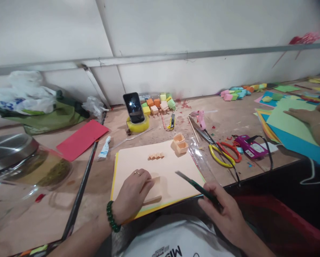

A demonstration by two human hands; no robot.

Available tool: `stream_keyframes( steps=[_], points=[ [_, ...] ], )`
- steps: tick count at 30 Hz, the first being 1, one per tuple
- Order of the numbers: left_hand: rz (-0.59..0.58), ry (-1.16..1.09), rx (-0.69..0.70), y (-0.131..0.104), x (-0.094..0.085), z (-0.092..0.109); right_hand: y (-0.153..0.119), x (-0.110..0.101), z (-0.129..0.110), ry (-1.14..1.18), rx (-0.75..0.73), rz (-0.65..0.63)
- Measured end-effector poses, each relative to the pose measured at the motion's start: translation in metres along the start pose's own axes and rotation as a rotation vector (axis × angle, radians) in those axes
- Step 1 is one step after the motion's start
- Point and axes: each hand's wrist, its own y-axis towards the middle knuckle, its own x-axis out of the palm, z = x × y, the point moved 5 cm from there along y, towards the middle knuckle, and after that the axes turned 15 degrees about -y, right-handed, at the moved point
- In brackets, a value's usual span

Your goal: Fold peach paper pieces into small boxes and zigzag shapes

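My right hand grips a dark green utility knife, its blade pointing up and left over the paper. My left hand, with a green bead bracelet on the wrist, pinches the edge of a folded peach paper piece; its fingertips are partly hidden. That piece lies on a stack of peach paper sheets with yellow edges below. Farther up the stack lie a zigzag-folded peach strip and small open peach paper boxes.
A phone leans on a yellow tape roll, near coloured paper cubes. Scissors, a pink glue gun and a purple power adapter lie right. Another person's hand rests on coloured sheets. A lidded jar stands left.
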Motion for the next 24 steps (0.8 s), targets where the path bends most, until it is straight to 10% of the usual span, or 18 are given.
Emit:
stream_keyframes(
  steps=[7, 20, 24],
  points=[
    [0.035, 0.023, 0.017, 0.005, 0.003, -0.005, 0.014, 0.035, -0.055, -0.124, -0.630, -0.074],
    [0.080, -0.131, -0.105, 0.006, -0.006, -0.008, 0.030, 0.064, -0.070, -0.317, -0.761, -0.095],
    [0.078, -0.252, 0.040, -0.001, -0.020, -0.007, 0.036, 0.057, -0.064, -0.117, -0.641, -0.049]
  ],
)
